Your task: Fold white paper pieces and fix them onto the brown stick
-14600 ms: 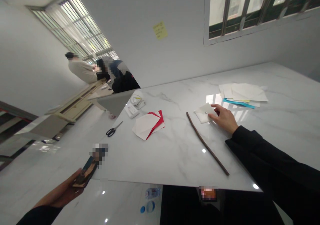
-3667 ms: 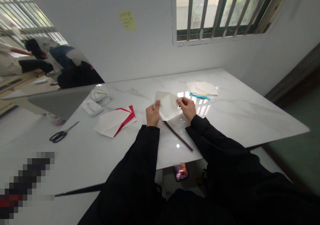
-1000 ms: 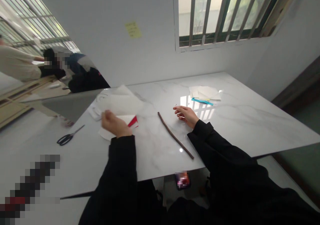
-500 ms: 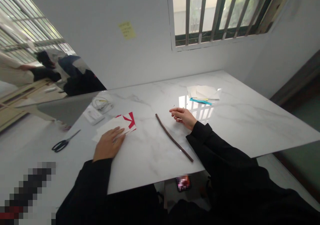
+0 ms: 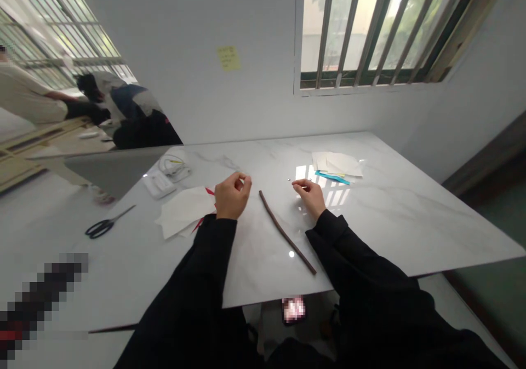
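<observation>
My left hand (image 5: 232, 196) is raised over the table, just left of the upper end of a thin brown stick (image 5: 283, 233). Its fingers curl into a pinch, and anything between them is hidden. On the stick's other side, my right hand (image 5: 311, 196) is also closed, thumb against fingertips; I cannot make out what it holds, if anything. The stick lies slantwise on the white marbled table (image 5: 263, 281), touched by neither hand. Beside my left wrist lie white paper pieces (image 5: 183, 211), with a bit of red paper (image 5: 210, 191) showing at their edge.
Black-handled scissors (image 5: 101, 228) lie at the left, below a white box (image 5: 158, 184) and coiled cable (image 5: 175, 167). Cream paper pieces (image 5: 341, 163) and a blue strip (image 5: 332, 178) lie at the back right. Behind the partition wall, people sit at the far left.
My left hand has left the papers, moved right and up, and closed into a pinch. My right hand has drawn its fingers together near the same spot. The view has shifted slightly.
</observation>
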`<state>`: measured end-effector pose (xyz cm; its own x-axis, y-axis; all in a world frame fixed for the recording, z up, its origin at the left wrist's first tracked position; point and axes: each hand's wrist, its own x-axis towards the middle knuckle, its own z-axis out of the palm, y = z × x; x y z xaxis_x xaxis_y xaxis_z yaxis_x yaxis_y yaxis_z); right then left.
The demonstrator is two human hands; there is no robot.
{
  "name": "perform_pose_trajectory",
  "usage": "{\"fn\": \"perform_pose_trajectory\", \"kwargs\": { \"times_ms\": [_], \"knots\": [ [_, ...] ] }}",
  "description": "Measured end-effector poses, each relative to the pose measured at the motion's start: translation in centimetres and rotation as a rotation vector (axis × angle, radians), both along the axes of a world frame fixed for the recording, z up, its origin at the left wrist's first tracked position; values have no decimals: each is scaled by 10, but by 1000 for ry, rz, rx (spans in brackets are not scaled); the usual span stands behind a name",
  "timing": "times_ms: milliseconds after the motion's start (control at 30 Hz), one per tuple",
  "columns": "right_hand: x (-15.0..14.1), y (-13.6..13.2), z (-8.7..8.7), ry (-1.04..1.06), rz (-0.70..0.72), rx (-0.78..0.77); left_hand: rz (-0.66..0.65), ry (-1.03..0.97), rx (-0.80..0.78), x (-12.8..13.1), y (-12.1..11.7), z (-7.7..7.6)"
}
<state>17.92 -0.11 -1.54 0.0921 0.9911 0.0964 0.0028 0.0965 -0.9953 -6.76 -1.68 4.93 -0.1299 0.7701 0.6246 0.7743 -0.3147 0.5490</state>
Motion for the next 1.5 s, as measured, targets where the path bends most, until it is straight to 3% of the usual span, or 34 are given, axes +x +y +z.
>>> {"fn": "perform_pose_trajectory", "kwargs": {
  "times_ms": [133,267,433,600,767,1133,1233,1367,1500],
  "knots": [
    [14,5,1,-317,-211,228,12,-84,-23,57,5,-26],
    [51,29,0,-571,-366,368,-75,-29,-101,62,3,-45],
    [112,62,-11,-922,-501,287,9,-118,-47,43,2,-40],
    [135,75,-26,-1103,-520,122,7,-169,-56,47,-1,-41],
    [137,76,-34,-1088,-472,-7,-30,-174,-94,52,-1,-47],
    [144,78,-30,-938,-533,26,9,-201,-85,48,9,-52],
    [142,73,-20,-916,-580,98,18,-207,-80,46,12,-54],
    [129,60,6,-825,-628,325,20,-207,-68,46,12,-54],
    [84,45,28,-436,-550,381,-31,-269,-29,48,12,-51]
  ]
}}
